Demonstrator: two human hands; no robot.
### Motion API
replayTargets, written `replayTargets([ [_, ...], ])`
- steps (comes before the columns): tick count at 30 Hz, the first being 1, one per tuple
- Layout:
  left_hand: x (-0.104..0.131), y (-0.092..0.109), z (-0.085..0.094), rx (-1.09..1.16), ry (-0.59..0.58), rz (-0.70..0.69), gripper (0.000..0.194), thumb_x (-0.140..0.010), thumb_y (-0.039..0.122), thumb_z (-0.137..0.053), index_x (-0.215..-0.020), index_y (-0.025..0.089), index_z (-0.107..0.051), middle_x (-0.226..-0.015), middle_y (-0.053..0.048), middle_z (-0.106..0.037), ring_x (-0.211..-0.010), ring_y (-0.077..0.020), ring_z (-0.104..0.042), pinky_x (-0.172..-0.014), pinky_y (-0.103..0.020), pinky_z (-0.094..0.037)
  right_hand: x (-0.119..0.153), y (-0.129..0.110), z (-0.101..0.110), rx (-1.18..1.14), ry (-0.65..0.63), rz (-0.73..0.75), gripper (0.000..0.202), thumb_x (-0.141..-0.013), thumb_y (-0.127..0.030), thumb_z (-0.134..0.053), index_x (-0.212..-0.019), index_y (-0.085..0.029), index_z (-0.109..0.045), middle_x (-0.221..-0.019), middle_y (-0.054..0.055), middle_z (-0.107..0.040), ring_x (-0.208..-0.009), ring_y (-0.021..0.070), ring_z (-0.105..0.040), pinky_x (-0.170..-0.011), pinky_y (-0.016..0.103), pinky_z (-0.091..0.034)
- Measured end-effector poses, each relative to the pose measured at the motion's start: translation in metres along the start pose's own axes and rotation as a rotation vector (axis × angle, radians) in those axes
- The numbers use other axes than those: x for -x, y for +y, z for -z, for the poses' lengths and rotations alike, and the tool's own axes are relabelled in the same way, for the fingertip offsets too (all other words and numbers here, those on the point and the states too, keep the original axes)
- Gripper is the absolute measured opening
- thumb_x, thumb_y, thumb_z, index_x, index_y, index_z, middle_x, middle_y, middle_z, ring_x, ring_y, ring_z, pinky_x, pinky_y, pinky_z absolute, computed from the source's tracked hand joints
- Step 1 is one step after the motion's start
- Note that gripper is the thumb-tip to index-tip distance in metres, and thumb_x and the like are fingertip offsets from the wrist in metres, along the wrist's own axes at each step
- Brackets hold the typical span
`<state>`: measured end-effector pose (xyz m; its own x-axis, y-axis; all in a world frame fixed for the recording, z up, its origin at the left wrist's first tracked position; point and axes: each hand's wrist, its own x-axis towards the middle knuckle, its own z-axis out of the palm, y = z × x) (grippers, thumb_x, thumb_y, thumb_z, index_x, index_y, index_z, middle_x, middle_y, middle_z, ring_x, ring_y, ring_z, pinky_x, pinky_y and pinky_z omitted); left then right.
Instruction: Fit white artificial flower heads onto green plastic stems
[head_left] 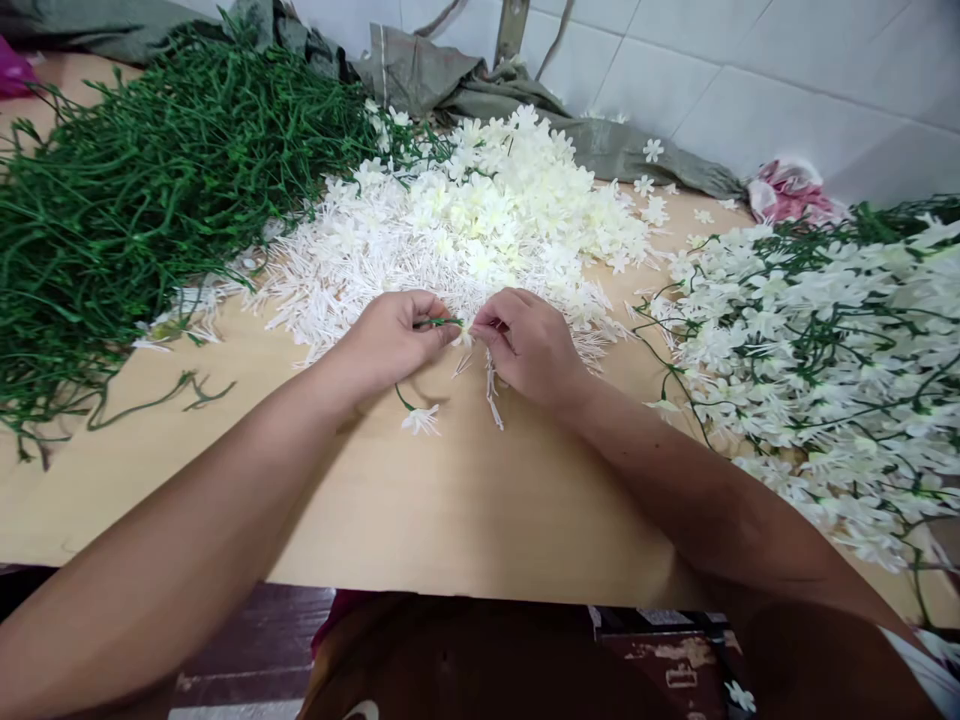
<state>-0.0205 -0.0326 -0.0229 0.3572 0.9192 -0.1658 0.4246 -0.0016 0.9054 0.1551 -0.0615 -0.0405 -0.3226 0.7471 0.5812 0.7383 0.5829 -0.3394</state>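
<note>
My left hand (405,337) pinches a green plastic stem (433,322) between thumb and fingers, its tip pointing right. From below this hand a branch hangs out, ending in a white artificial flower (421,420). Close by on the right, my right hand (529,342) is closed in a pinch on a small white blossom (466,334) at the stem's tip. Thin white stamens (493,395) stick out below the right fingers. How far the blossom sits on the stem is hidden by the fingertips. Behind both hands spreads a heap of loose white petals and stamens (480,215).
A large pile of green stems (150,190) covers the table's left side. Flowering white sprays (832,350) are heaped at right. Grey-green cloth (630,150) lies along the tiled wall (697,60), with a pink-and-white bundle (795,192) nearby. Loose stem pieces (161,395) lie on the wooden tabletop (450,520).
</note>
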Motion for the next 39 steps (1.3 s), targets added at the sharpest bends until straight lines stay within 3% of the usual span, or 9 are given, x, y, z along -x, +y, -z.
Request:
replayTargets([
  [6,0.002,0.000,-0.001,0.142,-0.040,-0.005,0.023,-0.066,0.033,-0.070,-0.077,0.015,-0.061,-0.066,0.001,-0.060,-0.062,-0.0105,-0.053,-0.059,-0.024,-0.042,0.000,0.000,0.000,0.028,0.060,0.077,0.015,-0.089,-0.019,-0.048,-0.074,-0.021,-0.046,-0.071,0.003,-0.056,-0.069,0.0156,-0.048,-0.064,0.029,-0.040],
  [11,0.006,0.008,-0.002,0.260,-0.051,0.009,0.025,-0.062,0.033,-0.073,-0.074,0.015,-0.060,-0.065,0.001,-0.061,-0.061,-0.0094,-0.053,-0.058,-0.023,-0.042,-0.001,-0.002,0.001,-0.054,0.079,0.044,0.017,-0.090,-0.023,-0.047,-0.074,-0.020,-0.045,-0.071,0.002,-0.054,-0.069,0.0142,-0.048,-0.066,0.029,-0.041],
  [14,0.010,0.015,-0.002,0.324,-0.049,0.013,0.027,-0.061,0.033,-0.074,-0.075,0.015,-0.060,-0.065,0.001,-0.061,-0.060,-0.0084,-0.053,-0.057,-0.021,-0.042,-0.001,-0.005,0.002,-0.227,0.074,-0.093,0.014,-0.087,-0.023,-0.051,-0.073,-0.020,-0.048,-0.070,0.000,-0.055,-0.068,0.0124,-0.050,-0.066,0.028,-0.043],
  [18,0.013,0.020,0.000,0.342,-0.060,-0.005,0.027,-0.063,0.033,-0.073,-0.080,0.015,-0.062,-0.066,0.000,-0.062,-0.062,-0.0099,-0.055,-0.057,-0.022,-0.042,-0.003,-0.007,0.003,-0.545,0.041,-0.383,0.011,-0.082,-0.022,-0.057,-0.073,-0.019,-0.051,-0.065,-0.002,-0.054,-0.060,0.0087,-0.049,-0.059,0.025,-0.043],
  [25,0.011,0.018,0.000,0.260,0.022,-0.103,0.027,-0.066,0.031,-0.070,-0.085,0.016,-0.060,-0.063,0.003,-0.057,-0.061,-0.0094,-0.052,-0.057,-0.021,-0.040,-0.007,-0.009,0.007,-0.914,0.023,-0.570,0.042,-0.067,-0.056,-0.071,-0.071,-0.018,-0.054,-0.060,-0.004,-0.055,-0.056,0.0076,-0.052,-0.057,0.026,-0.046],
  [34,0.011,0.016,-0.003,0.271,0.000,-0.123,0.016,-0.069,0.027,-0.066,-0.077,0.015,-0.056,-0.062,0.004,-0.053,-0.058,-0.0077,-0.047,-0.057,-0.021,-0.038,-0.005,-0.017,0.007,-0.872,0.054,-0.555,0.040,-0.069,-0.054,-0.070,-0.073,-0.017,-0.054,-0.065,-0.003,-0.053,-0.061,0.0076,-0.050,-0.057,0.024,-0.043],
  [36,0.011,0.018,-0.003,0.290,-0.017,-0.106,0.017,-0.069,0.028,-0.065,-0.076,0.016,-0.055,-0.062,0.003,-0.053,-0.058,-0.0080,-0.048,-0.057,-0.021,-0.038,-0.004,-0.019,0.007,-0.841,0.048,-0.538,0.043,-0.064,-0.052,-0.075,-0.082,-0.019,-0.054,-0.078,0.000,-0.056,-0.072,0.0096,-0.053,-0.060,0.024,-0.046],
  [39,0.012,0.019,-0.003,0.320,-0.049,-0.079,0.019,-0.068,0.029,-0.065,-0.076,0.016,-0.054,-0.065,0.003,-0.054,-0.059,-0.0086,-0.049,-0.057,-0.022,-0.039,-0.003,-0.020,0.007,-0.787,0.011,-0.534,0.064,-0.048,-0.049,-0.085,-0.096,-0.021,-0.052,-0.099,0.004,-0.055,-0.087,0.0136,-0.053,-0.064,0.024,-0.048],
])
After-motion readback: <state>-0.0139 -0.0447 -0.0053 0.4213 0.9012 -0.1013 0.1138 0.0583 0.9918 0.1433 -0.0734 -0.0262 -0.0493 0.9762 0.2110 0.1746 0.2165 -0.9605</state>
